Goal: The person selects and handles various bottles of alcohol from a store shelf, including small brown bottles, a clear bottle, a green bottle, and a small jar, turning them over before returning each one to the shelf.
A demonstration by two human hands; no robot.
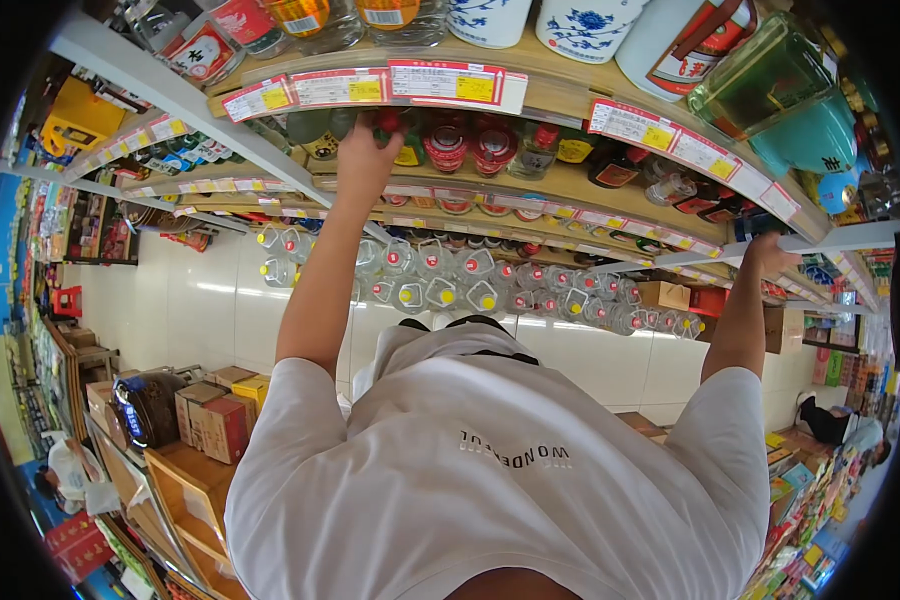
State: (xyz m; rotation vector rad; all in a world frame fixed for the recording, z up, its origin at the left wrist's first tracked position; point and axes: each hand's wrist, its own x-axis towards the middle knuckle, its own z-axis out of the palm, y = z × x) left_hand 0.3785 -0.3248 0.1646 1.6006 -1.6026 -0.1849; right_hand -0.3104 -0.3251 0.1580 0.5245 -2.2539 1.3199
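Up top, left of centre, the left hand (364,158) curls its fingers at a red-capped bottle (389,121), grip hidden under the upper shelf (560,97); upper right, the right hand (768,256) reaches the grey frame (842,237), perhaps for balance, fingers I can't tell.

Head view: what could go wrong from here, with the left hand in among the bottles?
The left hand, at a red-topped bottle, could knock the red containers near it. Raising that hand might bump the price-tag strip above. A slipped bottle could drop toward the clear jugs lower down.
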